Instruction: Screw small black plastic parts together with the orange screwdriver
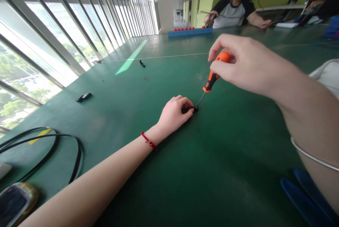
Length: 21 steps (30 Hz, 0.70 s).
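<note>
My right hand (233,60) is closed round the handle of an orange and black screwdriver (211,80). The screwdriver leans, its thin shaft running down and left. At its tip lies a small black part (195,109), pinched on the green tabletop by my left hand (176,112). The tip meets the right end of this part, but I cannot tell whether it sits in a screw. My left fingers hide most of the part, so its exact kind does not show.
Small black pieces lie at the left (84,97) and farther back (142,63). A black cable (79,149) loops at near left beside a rounded device (17,198). Blue handles (304,195) lie near right. A blue rack (190,32) and a seated person (233,11) are across the table.
</note>
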Each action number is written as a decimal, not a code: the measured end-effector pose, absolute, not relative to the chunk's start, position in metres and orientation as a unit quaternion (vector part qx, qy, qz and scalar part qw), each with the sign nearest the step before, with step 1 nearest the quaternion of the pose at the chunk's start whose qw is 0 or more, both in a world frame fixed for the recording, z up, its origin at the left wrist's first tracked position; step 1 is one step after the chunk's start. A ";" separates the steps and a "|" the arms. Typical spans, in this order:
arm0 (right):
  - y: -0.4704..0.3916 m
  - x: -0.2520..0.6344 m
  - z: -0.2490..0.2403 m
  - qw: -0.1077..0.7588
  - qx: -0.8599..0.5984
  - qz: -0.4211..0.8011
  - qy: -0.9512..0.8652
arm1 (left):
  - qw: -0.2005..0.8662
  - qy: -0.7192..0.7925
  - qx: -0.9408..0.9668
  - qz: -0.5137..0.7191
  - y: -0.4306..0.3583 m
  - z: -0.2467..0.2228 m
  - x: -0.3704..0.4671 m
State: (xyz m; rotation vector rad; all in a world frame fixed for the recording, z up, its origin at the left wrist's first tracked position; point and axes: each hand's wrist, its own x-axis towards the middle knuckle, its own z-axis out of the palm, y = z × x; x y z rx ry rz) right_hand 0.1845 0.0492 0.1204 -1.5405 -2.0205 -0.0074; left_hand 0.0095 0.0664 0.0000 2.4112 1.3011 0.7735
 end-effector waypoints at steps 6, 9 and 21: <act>0.048 0.184 0.123 0.260 -0.599 0.016 -0.758 | 0.144 0.450 0.839 0.271 0.067 0.000 0.009; 0.050 0.184 0.124 0.266 -0.595 0.011 -0.759 | 0.146 0.449 0.839 0.273 0.067 -0.001 0.009; 0.047 0.184 0.122 0.258 -0.612 0.010 -0.748 | 0.147 0.448 0.839 0.271 0.067 -0.001 0.008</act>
